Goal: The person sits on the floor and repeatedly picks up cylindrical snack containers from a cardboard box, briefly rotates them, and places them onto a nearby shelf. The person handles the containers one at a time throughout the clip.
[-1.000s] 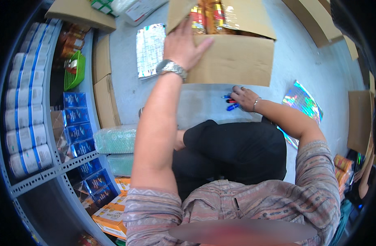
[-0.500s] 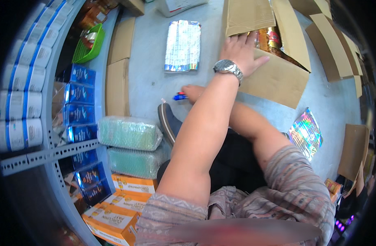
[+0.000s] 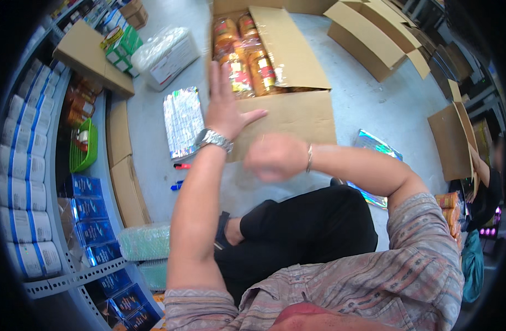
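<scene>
An open cardboard carton (image 3: pixel 288 118) stands on the floor in front of me, with several wrapped jars (image 3: pixel 235 71) of orange contents and red labels inside. My left hand (image 3: pixel 225 107), with a metal watch at its wrist, lies at the carton's near left corner, fingers stretched and thumb spread, holding nothing. Just short of the carton's near side hovers my right hand (image 3: pixel 277 157), smeared by motion; its fingers look curled, but what they hold, if anything, does not show. A red marker (image 3: pixel 181 166) and a blue marker (image 3: pixel 177 186) lie on the floor left of my left forearm.
Silvery folded film (image 3: pixel 184 122) lies left of the carton, a shiny sheet (image 3: pixel 377 146) to its right. Shelves with white tubs (image 3: pixel 27 187) and blue boxes (image 3: pixel 90 209) line the left. Open cartons (image 3: pixel 368 38) stand far right, near another person's arm (image 3: pixel 479 165).
My right hand has left the markers on the floor and come up beside the carton. My view has shifted, and more jars show in the carton. The left hand stays at the carton.
</scene>
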Demonstrator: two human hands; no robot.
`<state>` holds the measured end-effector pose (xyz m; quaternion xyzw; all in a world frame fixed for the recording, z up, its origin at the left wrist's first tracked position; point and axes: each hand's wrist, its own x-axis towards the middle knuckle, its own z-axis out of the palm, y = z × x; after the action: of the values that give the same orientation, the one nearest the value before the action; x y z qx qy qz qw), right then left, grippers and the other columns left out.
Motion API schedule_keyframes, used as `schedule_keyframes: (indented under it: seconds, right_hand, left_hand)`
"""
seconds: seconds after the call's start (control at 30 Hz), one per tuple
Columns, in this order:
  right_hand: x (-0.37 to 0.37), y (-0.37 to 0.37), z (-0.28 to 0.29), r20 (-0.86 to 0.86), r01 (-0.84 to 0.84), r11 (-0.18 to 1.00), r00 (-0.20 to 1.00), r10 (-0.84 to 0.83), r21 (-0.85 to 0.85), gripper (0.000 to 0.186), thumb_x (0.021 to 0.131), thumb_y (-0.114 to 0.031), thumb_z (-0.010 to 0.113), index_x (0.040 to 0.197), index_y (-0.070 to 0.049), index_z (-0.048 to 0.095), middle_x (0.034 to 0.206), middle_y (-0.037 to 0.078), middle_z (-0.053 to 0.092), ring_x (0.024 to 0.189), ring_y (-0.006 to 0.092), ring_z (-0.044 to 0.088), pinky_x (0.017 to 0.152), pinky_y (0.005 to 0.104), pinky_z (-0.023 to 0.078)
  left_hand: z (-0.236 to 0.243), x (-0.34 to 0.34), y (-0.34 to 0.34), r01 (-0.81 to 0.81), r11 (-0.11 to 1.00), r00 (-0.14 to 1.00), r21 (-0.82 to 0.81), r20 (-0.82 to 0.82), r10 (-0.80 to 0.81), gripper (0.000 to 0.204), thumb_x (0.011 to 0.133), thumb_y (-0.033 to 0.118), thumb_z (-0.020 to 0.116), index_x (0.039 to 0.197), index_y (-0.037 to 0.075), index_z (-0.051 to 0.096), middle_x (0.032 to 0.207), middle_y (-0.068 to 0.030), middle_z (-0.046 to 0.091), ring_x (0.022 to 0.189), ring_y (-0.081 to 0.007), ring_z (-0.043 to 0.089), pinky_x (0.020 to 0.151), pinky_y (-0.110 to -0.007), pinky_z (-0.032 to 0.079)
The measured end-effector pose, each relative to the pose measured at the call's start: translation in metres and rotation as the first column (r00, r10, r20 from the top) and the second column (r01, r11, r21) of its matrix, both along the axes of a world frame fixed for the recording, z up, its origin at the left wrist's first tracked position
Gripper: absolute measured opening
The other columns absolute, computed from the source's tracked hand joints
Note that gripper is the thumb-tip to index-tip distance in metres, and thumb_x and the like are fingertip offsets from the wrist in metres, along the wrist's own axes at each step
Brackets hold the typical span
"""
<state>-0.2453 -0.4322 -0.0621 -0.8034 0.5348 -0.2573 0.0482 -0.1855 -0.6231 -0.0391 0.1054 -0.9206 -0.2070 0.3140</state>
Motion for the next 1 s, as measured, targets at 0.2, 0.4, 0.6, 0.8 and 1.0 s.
schedule_keyframes:
  seconds: [0.2, 0.4, 0.6, 0.8, 1.0]
  right_hand:
    - [-0.103, 0.033, 0.054, -0.345, 0.437, 0.864, 0.793, -0.501, -0.25, 0.032, 0.093, -0.021, 0.064, 0.124, -0.013, 0.066, 0.139, 0.005, 0.059, 0.134, 0.0298, 0.054, 0.1, 0.0411, 0.052]
    - [-0.184, 0.108, 0.061, -0.245, 0.753, 0.294, 0.181, -0.953, -0.589, 0.035, 0.1, -0.034, 0.059, 0.127, -0.014, 0.068, 0.155, 0.004, 0.048, 0.147, 0.0348, 0.042, 0.117, 0.0441, 0.04]
    - [-0.204, 0.141, -0.002, 0.016, 0.955, 0.199, 0.201, -0.979, 0.222, 0.054, 0.104, -0.049, 0.047, 0.138, -0.009, 0.062, 0.156, 0.016, 0.048, 0.141, 0.0383, 0.047, 0.115, 0.0444, 0.04]
    - [-0.196, 0.096, 0.028, -0.106, 0.869, 0.433, 0.467, -0.878, 0.24, 0.067, 0.103, -0.056, 0.038, 0.136, -0.002, 0.062, 0.144, 0.025, 0.057, 0.132, 0.0394, 0.056, 0.112, 0.0469, 0.043]
    - [-0.199, 0.044, 0.023, 0.082, 0.736, 0.202, 0.196, -0.977, 0.646, 0.046, 0.094, -0.031, 0.057, 0.129, -0.002, 0.064, 0.115, 0.021, 0.073, 0.105, 0.034, 0.072, 0.091, 0.0466, 0.058]
  left_hand:
    - [0.031, -0.006, -0.007, -0.182, 0.916, 0.841, -0.358, 0.426, 0.334, 0.155, 0.048, 0.072, 0.092, 0.165, 0.01, 0.012, 0.17, -0.0213, 0.015, 0.156, -0.0449, 0.014, 0.127, -0.057, 0.015]
    - [0.028, -0.001, -0.012, -0.242, 0.938, 0.754, -0.247, 0.56, 0.342, 0.108, 0.051, 0.071, 0.092, 0.131, 0.009, 0.054, 0.167, -0.0175, 0.029, 0.155, -0.0449, 0.018, 0.125, -0.062, 0.016]
    - [0.021, 0.007, -0.007, -0.148, 0.94, 0.815, -0.307, 0.501, 0.292, 0.082, 0.053, 0.066, 0.093, 0.107, 0.01, 0.066, 0.154, -0.0159, 0.048, 0.15, -0.0477, 0.029, 0.12, -0.069, 0.021]
    - [0.032, 0.015, -0.005, -0.005, 0.929, 0.727, -0.371, 0.636, 0.258, 0.098, 0.05, 0.062, 0.095, 0.125, 0.008, 0.063, 0.137, -0.0157, 0.063, 0.148, -0.0482, 0.034, 0.119, -0.069, 0.023]
    - [0.006, 0.008, 0.001, -0.202, 0.935, 0.802, -0.29, 0.498, 0.328, 0.091, 0.051, 0.053, 0.098, 0.121, 0.006, 0.063, 0.132, -0.0167, 0.067, 0.148, -0.047, 0.035, 0.12, -0.065, 0.028]
